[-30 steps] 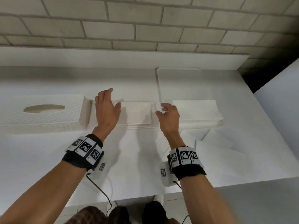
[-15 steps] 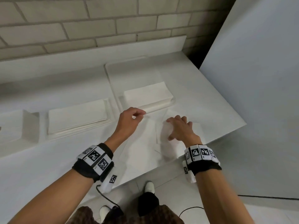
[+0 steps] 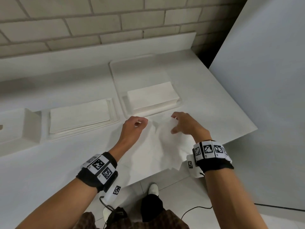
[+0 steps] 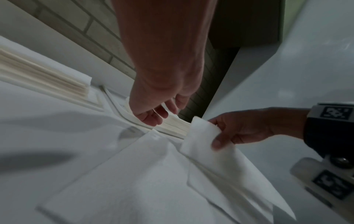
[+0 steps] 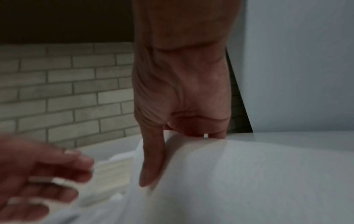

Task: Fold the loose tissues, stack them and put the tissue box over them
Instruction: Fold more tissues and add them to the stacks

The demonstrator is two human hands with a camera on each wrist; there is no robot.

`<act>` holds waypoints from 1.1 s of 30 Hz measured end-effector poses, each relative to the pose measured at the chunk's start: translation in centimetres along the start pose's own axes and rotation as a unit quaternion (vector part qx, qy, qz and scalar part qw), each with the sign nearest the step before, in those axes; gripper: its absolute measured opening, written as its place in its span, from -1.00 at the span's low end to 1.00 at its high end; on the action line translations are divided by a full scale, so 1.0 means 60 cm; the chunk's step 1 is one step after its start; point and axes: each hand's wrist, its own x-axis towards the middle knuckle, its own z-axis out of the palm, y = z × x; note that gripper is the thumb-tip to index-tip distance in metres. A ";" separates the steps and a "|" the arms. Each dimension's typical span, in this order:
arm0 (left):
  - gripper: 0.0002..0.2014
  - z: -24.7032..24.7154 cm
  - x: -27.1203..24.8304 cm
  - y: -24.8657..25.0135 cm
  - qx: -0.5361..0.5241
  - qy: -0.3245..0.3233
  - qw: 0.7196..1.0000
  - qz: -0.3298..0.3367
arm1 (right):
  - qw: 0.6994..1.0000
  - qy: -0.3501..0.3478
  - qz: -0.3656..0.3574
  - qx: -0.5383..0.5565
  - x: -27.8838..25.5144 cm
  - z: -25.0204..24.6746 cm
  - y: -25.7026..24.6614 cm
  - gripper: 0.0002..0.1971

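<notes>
Lifted loose tissue (image 3: 165,142) in right hand (image 3: 186,126); left hand (image 3: 132,129) beside, seemingly empty.

Your head camera is looking steeply down at the flat white tabletop (image 3: 49,162); both wrist cameras are sitting close above it, sharing the lifted thin white tissue sheet (image 4: 203,136).

White tabletop (image 3: 41,162) against pale brick wall (image 3: 82,22); tall white panel (image 3: 272,80) at right; tiled floor (image 3: 173,184) below, white shoe (image 3: 153,188) on it.
</notes>
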 end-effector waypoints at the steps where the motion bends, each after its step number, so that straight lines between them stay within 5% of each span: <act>1: -0.90 0.004 -0.001 0.003 -0.024 0.000 1.000 -0.020 | 0.999 0.007 -0.017 0.033 -0.001 -0.011 -0.007 -0.60; 3: -0.71 0.014 -0.001 0.015 -0.103 -0.032 0.992 -0.067 | 0.988 0.039 -0.042 0.141 -0.003 -0.028 -0.019 -0.70; 5: -0.50 0.025 0.002 0.028 -0.201 -0.120 0.965 -0.117 | 0.945 0.056 -0.042 0.319 -0.011 -0.034 -0.029 -0.68; 7: -0.54 0.036 0.002 0.041 -0.238 -0.194 0.943 -0.130 | 0.904 0.053 -0.030 0.422 -0.012 -0.027 -0.033 -0.64; 9: -0.72 0.042 0.006 0.050 -0.194 -0.171 0.958 -0.124 | 0.892 0.066 0.000 0.448 -0.009 -0.012 -0.025 -0.69; 11: -0.87 0.035 0.015 0.050 -0.130 -0.101 0.980 -0.108 | 0.894 0.148 0.060 0.418 0.001 0.000 0.004 -0.68; 13: -0.90 0.012 0.023 0.046 -0.109 -0.059 0.987 -0.105 | 0.927 0.219 0.126 0.278 0.010 0.005 0.048 -0.64; 18: -0.82 -0.052 0.031 0.025 -0.135 -0.035 0.982 -0.127 | 0.972 0.119 0.196 0.050 0.000 0.042 0.083 -0.25; 23: -0.79 -0.074 0.018 0.025 -0.221 -0.057 0.964 -0.134 | 0.969 0.163 0.155 0.106 0.014 0.054 0.092 -0.42; 27: -0.90 -0.082 0.009 0.027 -0.172 0.016 0.982 -0.082 | 0.937 0.187 0.062 0.290 -0.005 0.031 0.088 -0.74; 33: -0.87 -0.084 0.004 0.060 -0.169 0.056 0.984 -0.016 | 0.894 0.094 -0.071 0.431 -0.073 -0.046 0.007 -0.79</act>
